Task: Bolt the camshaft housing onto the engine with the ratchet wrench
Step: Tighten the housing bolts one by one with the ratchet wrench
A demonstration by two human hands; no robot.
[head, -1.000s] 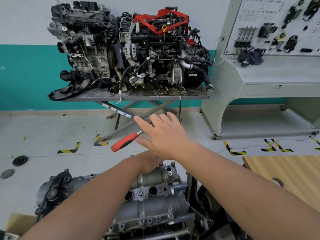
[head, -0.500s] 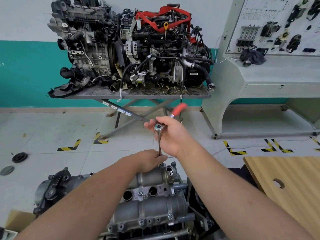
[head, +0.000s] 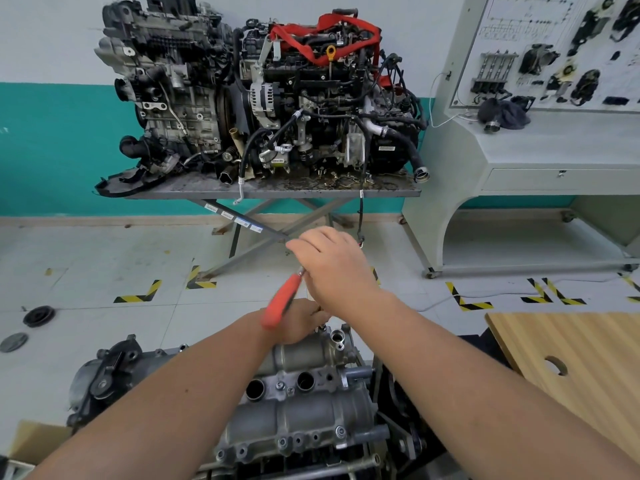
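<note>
Display engines [head: 256, 98] (two) on steel table [head: 277, 193]

Ahead of me a wall [head: 45, 46], white above teal. Pale tiled floor [head: 86, 258] with yellow-black corner marks [head: 138, 295]. A grey stand [head: 273, 192] against the wall, a display console [head: 540, 157] right, a wooden board [head: 585, 355] nearer.

Two bare forearms reach in from the lower edge, with no sleeve, glove, watch or ring to be seen on either, the left hand [head: 298, 323] partly hidden behind other things and the right hand [head: 337, 271] showing its back, knuckles and short-trimmed fingertips.
</note>
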